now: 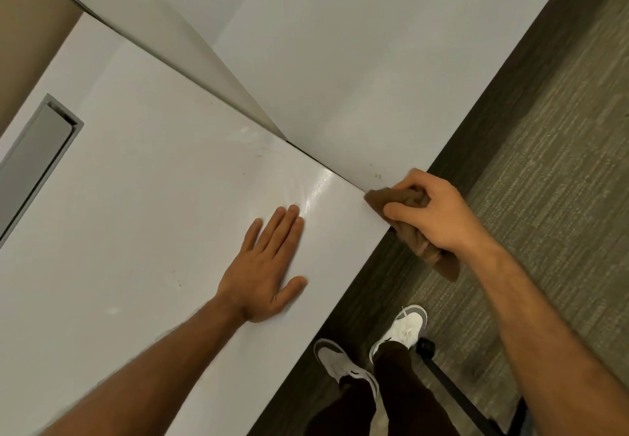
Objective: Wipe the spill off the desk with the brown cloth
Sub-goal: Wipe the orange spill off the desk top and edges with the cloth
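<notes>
At the desk's front corner, beside the seam where two white tops meet, your right hand grips the brown cloth, fingers and thumb curled round a bunched middle. One corner of the cloth pokes out onto the desk edge at the seam; its other end hangs below your palm, off the edge and over the carpet. Your left hand lies flat on the desk, fingers straight and together, thumb out, holding nothing. Just beyond its fingertips there is a glossy streaked patch, probably a wet film, and a few small brown specks sit on the far top near the cloth. The cloth looks soft, light and limp, so it will fold and trail rather than push stiffly; held wadded, little of it meets the surface. You would likely do better to spread it and press with a flat palm over its middle. Damp laminate is slick, so expect the cloth to slide easily.
</notes>
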Demonstrator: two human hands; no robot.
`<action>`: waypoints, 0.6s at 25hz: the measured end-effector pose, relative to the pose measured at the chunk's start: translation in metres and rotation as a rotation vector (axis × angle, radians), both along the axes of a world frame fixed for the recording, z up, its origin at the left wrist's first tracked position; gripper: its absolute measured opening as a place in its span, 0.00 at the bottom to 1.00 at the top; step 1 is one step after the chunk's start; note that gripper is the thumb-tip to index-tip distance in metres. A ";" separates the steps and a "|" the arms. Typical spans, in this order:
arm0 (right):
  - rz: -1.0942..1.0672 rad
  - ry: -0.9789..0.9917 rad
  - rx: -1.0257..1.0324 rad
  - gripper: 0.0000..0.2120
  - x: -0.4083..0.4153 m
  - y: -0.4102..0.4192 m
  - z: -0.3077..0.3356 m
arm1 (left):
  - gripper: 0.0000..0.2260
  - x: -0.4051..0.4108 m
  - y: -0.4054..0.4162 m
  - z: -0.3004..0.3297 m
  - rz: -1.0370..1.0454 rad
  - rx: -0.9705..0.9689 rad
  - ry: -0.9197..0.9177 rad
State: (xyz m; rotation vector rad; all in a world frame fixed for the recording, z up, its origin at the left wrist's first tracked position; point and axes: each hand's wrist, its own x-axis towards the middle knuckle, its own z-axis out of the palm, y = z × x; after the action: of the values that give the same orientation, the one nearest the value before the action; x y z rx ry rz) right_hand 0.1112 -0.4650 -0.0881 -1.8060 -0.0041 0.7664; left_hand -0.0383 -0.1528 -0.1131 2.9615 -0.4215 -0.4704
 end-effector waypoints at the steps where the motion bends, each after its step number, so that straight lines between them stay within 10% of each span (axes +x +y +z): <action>1: -0.009 -0.001 -0.029 0.08 -0.008 -0.011 0.007 | 0.38 0.000 0.000 0.000 0.001 -0.007 0.002; 10: -0.389 -0.339 -0.036 0.15 -0.035 0.055 0.073 | 0.36 -0.010 -0.001 0.015 0.082 -0.120 -0.124; 15: 0.074 -0.521 -0.478 0.40 -0.090 0.117 0.023 | 0.34 -0.082 0.042 0.026 0.507 -0.221 -0.268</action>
State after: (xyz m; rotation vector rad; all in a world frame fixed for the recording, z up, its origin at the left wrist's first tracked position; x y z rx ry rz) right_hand 0.0214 -0.3477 -0.0651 -2.4326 -0.2494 0.3394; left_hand -0.1206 -0.1105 -0.0876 2.7670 0.2456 0.0292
